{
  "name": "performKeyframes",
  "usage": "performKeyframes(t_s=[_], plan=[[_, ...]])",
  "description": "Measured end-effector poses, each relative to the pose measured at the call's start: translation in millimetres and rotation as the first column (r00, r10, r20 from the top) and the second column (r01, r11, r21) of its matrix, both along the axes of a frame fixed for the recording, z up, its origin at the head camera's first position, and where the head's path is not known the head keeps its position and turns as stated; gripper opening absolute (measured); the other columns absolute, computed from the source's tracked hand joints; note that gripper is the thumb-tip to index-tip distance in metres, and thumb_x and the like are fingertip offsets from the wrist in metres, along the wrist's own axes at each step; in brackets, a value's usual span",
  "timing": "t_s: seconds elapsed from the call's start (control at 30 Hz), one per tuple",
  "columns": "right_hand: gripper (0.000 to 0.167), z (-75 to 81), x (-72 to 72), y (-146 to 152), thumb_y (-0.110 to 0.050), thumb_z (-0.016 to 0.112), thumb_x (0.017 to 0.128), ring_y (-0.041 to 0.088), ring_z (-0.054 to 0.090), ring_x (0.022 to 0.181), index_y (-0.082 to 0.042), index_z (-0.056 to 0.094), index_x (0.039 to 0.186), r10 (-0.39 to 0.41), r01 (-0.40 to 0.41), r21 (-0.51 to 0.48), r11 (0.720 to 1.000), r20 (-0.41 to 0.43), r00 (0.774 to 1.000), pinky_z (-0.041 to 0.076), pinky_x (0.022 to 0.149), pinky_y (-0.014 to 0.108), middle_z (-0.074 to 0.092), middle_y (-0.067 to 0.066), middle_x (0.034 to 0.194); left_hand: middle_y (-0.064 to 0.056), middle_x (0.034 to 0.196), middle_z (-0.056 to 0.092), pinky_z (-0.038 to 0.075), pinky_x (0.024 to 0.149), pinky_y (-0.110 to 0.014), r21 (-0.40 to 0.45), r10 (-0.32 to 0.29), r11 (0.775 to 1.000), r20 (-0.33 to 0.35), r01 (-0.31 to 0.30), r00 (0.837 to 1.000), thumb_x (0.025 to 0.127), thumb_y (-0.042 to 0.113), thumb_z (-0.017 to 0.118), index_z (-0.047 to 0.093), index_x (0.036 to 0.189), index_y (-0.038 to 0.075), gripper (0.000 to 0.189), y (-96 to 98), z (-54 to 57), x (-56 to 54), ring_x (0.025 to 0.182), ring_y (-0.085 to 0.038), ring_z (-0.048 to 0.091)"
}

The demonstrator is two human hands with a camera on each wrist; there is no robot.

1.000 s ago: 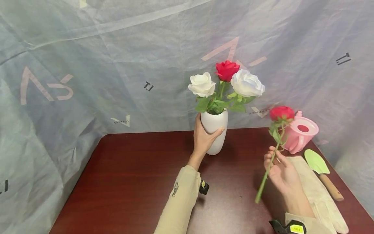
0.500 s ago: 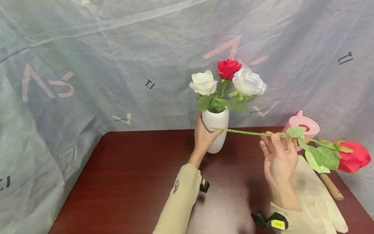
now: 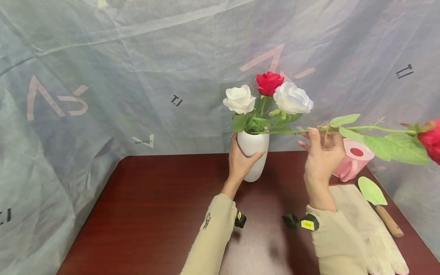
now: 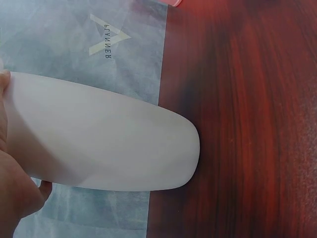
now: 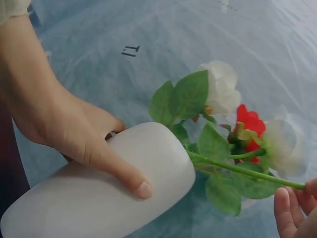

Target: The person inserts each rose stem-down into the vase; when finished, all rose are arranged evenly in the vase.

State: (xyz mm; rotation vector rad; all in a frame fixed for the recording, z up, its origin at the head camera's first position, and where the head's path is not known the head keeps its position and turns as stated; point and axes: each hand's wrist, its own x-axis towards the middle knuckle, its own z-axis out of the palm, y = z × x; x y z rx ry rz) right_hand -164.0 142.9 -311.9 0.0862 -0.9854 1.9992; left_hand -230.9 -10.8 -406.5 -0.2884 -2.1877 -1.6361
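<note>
My left hand [image 3: 242,160] grips a white vase [image 3: 253,147] round its side, thumb across the front. In the vase stand a red rose [image 3: 269,83] and two white roses, one on the left [image 3: 239,99] and one on the right [image 3: 293,98], with green leaves below the blooms. Between thumb and fingers, my right hand [image 3: 323,152] pinches the stem of another red rose [image 3: 434,141]. That rose lies nearly level, its bloom cut off by the right edge of the head view. Its stem end overlaps the vase's mouth, and in the right wrist view the green stem [image 5: 247,172] reaches the rim.
At the back right stands a pink watering can [image 3: 354,160], partly behind my right hand. A cream glove [image 3: 357,214] and a green trowel with a wooden handle [image 3: 388,219] lie on the dark red table [image 3: 154,214]. Grey cloth [image 3: 172,57] hangs behind.
The red rose in my right hand has swung from upright to level, its stem end now at the vase's mouth. My right hand has risen. My left hand stays on the vase.
</note>
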Motion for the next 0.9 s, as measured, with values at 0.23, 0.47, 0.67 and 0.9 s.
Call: performKeyframes(t_s=[0.23,0.47,0.67,0.9], plan=[[0.01,4.5,-8.2,-12.9,0.004,0.07,0.08,0.024,0.064,0.07,0.002,0.062,0.086,0.003,-0.009,0.125,0.992,0.05,0.999,0.053,0.053,0.028,0.062,0.014,0.077,0.003,0.135,0.041,0.043,0.086,-0.04,-0.002,0.021,1.0,0.0,-0.021,1.0,0.067,0.047,0.08,0.021,0.146,0.029,0.1,-1.3,-0.8,0.7,0.111,-0.015,0.048],[0.007,2.8,-12.8,-27.6,-0.002,0.07,0.082,0.017,0.067,0.071,0.001,0.064,0.085,0.05,-0.115,0.316,0.942,0.207,0.977,0.053,0.058,0.028,0.068,0.006,0.078,0.002,0.134,0.042,0.043,0.087,-0.036,0.011,0.023,1.0,-0.034,-0.022,0.999,0.066,0.044,0.082,0.023,0.146,0.025,0.101,-2.1,-1.1,1.0,0.111,-0.013,0.048],[0.019,1.7,-22.7,-33.1,-0.01,0.068,0.085,0.013,0.067,0.073,0.008,0.069,0.091,-0.05,-0.155,0.514,0.844,0.362,0.931,0.053,0.06,0.028,0.069,0.008,0.081,0.002,0.133,0.043,0.044,0.085,-0.037,0.018,0.019,1.0,-0.043,-0.019,0.999,0.067,0.042,0.082,0.023,0.146,0.025,0.1,-3.6,-2.6,2.3,0.108,-0.014,0.05],[0.021,-3.5,-35.7,-35.6,-0.019,0.071,0.083,0.007,0.06,0.073,0.001,0.073,0.09,-0.175,-0.178,0.679,0.713,0.417,0.892,0.048,0.056,0.022,0.07,0.01,0.081,0.001,0.134,0.042,0.045,0.082,-0.037,0.012,0.006,1.0,-0.039,-0.006,0.999,0.069,0.043,0.08,0.021,0.146,0.026,0.099,-3.7,-2.4,1.3,0.107,-0.015,0.05]])
